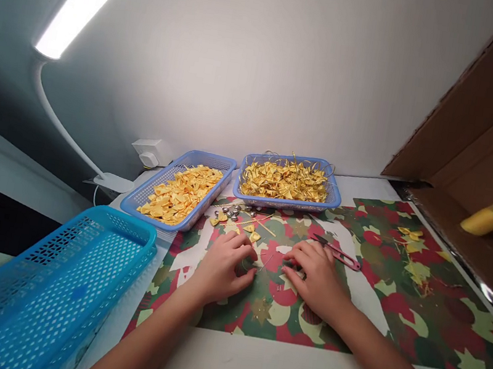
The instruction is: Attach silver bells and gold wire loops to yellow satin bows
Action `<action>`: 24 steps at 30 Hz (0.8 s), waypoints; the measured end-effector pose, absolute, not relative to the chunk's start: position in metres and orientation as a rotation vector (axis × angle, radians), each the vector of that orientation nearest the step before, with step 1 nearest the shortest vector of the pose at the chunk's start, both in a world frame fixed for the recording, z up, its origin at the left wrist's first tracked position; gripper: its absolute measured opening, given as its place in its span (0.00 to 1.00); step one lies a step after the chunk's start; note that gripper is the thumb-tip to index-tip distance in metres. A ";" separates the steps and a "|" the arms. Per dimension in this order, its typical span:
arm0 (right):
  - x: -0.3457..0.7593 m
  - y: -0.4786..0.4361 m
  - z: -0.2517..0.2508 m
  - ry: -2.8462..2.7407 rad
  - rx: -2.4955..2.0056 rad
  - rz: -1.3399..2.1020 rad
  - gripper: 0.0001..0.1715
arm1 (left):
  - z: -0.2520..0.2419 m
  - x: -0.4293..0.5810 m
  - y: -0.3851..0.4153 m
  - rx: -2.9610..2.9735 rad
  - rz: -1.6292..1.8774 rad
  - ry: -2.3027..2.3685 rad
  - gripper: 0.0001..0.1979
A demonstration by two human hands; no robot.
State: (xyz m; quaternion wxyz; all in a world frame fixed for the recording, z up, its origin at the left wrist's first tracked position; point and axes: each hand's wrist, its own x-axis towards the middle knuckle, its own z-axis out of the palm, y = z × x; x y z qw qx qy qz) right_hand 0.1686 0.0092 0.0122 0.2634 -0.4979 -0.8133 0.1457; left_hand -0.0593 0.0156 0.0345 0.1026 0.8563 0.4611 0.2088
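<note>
1. The left hand (227,265) was half curled, palm down, thumb and forefinger slightly parted. A thin strand (266,262) showed at its fingertips; whether it was gripped could not be told.
2. The right hand (315,280) faced it across a small gap, fingers bent, thumb a little below the forefinger. Whether it had hold of anything could not be told.
3. Both hands were low over a patterned sheet (273,313) in red, green and cream.
4. Just beyond the left hand's fingers were a few loose yellow bows (255,236), with small silvery pieces (235,212) farther out.
5. Just beyond the right hand was a pair of pink-handled snips (347,260), blades directed back to the left.
6. Well to the right of that hand, more yellow pieces (419,274) were noted on the sheet.
7. Ahead and left of the left hand was a blue basket (208,206) of yellow bows. Ahead of and between the hands, a second basket (285,204) contained yellow bows with golden strands.
8. Left of the left hand was a turquoise basket (79,292); beyond it, a lit lamp (92,4).
</note>
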 end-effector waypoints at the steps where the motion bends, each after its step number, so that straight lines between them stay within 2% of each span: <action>1: 0.164 0.011 0.014 -2.245 -1.349 0.398 0.02 | 0.033 -0.061 0.014 2.492 0.638 1.429 0.03; 5: 0.142 0.027 0.026 -2.402 -1.396 0.361 0.05 | 0.023 -0.065 0.014 2.368 0.741 1.590 0.03; 14: 0.126 0.055 0.038 -2.622 -1.354 0.419 0.09 | 0.016 -0.067 0.015 2.270 0.982 1.554 0.03; 18: 0.140 0.051 0.047 -2.599 -1.300 0.443 0.09 | 0.026 -0.058 0.014 2.115 1.034 1.316 0.11; 21: 0.151 0.045 0.058 -2.532 -1.219 0.490 0.08 | 0.032 -0.044 0.017 1.740 0.913 1.077 0.09; 24: 0.161 0.039 0.060 -2.403 -1.162 0.514 0.07 | 0.030 -0.028 0.024 1.295 0.820 0.851 0.19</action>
